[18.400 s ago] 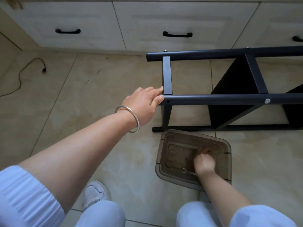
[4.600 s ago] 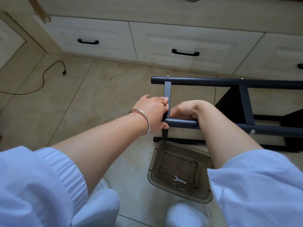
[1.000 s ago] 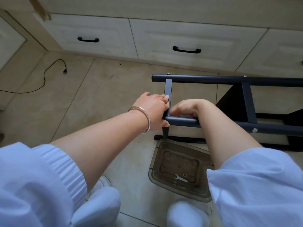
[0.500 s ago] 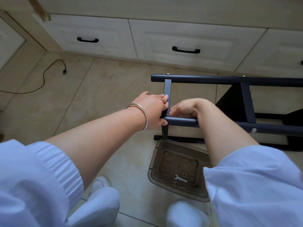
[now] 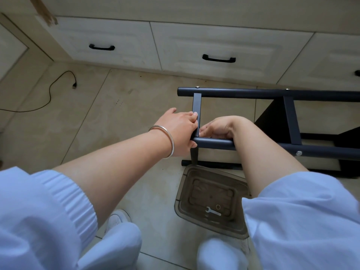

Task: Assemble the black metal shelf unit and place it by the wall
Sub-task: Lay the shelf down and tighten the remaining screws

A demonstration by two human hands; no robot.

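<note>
The left hand [image 5: 180, 131], a silver bangle [image 5: 165, 140] on its wrist, grips the corner where a flat black crossbar [image 5: 196, 106] meets the near round black rail [image 5: 214, 142], fingers curled onto the bar and thumb under the rail. The right hand [image 5: 216, 128] sits just on the other side of that crossbar, fingers curled at the same joint; whatever it pinches there is hidden, so its hold on anything cannot be told. Both hands work at the left end of the black metal shelf unit [image 5: 272, 94], which lies on its side on the beige tiled floor [image 5: 97, 114], stretching off to the right, near the cream drawer fronts [image 5: 214, 45]. Below the rail, a brown translucent plastic tray [image 5: 194, 182] rests on the floor, holding a small silver spanner [image 5: 213, 212] and a washer [image 5: 218, 207]. A black cable [image 5: 49, 90] trails at the floor's left edge.
</note>
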